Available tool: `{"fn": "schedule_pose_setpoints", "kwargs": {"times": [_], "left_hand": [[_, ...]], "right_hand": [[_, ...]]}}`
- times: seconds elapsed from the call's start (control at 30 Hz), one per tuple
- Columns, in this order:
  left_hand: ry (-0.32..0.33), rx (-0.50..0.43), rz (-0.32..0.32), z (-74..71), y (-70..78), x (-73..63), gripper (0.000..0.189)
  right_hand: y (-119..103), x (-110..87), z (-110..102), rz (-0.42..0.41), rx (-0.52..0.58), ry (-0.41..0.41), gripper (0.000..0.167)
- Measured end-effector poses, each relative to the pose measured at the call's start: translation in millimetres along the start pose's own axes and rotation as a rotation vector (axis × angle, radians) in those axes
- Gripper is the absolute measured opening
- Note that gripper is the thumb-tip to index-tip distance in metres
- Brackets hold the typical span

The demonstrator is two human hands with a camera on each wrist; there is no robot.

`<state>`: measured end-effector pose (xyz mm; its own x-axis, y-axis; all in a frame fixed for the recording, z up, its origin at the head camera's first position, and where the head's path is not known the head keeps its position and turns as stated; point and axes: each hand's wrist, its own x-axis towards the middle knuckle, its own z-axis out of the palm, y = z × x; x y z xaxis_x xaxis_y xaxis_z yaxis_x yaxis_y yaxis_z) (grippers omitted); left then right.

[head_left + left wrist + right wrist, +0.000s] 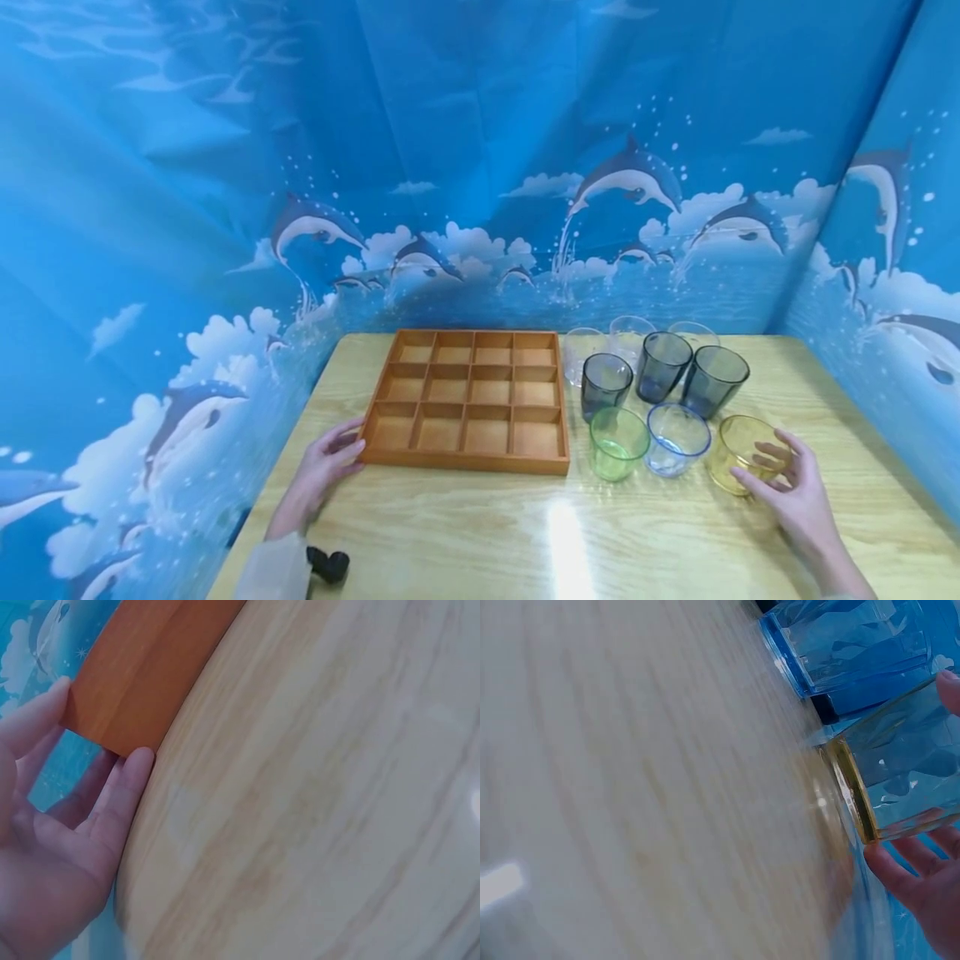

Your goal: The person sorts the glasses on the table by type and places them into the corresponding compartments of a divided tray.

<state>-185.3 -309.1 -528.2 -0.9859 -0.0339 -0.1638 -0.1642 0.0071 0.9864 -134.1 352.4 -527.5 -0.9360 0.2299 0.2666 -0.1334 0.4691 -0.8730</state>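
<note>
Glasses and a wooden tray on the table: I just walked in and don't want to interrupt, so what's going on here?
A person's left hand holds the near left corner of the wooden tray, while their right hand is curled round the yellow glass. A green glass, a blue-rimmed glass, dark glasses and clear glasses stand grouped to the tray's right.

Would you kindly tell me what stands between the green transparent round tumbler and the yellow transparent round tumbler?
A clear, blue-rimmed round tumbler stands between the green tumbler and the yellow tumbler, as the head view shows.
</note>
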Motion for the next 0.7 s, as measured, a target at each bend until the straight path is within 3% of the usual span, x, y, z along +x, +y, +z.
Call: {"fn": "schedule_pose_setpoints", "kwargs": {"times": [0.27,0.5,0.7], "left_hand": [[-0.009,-0.009,-0.009,0.4,0.8,-0.2,0.058],[0.005,-0.008,-0.003,2.2,-1.6,3.7,0.059],[0.019,-0.012,0.015,0.2,-4.6,0.6,0.058]], "right_hand": [[-13.4,-2.1,-12.7,-0.002,0.032,0.038,0.081],[-29.0,-2.5,-19.2,-0.035,0.321,0.078,0.081],[-49.9,-0.5,-16.9,-0.099,0.43,0.055,0.083]]}}
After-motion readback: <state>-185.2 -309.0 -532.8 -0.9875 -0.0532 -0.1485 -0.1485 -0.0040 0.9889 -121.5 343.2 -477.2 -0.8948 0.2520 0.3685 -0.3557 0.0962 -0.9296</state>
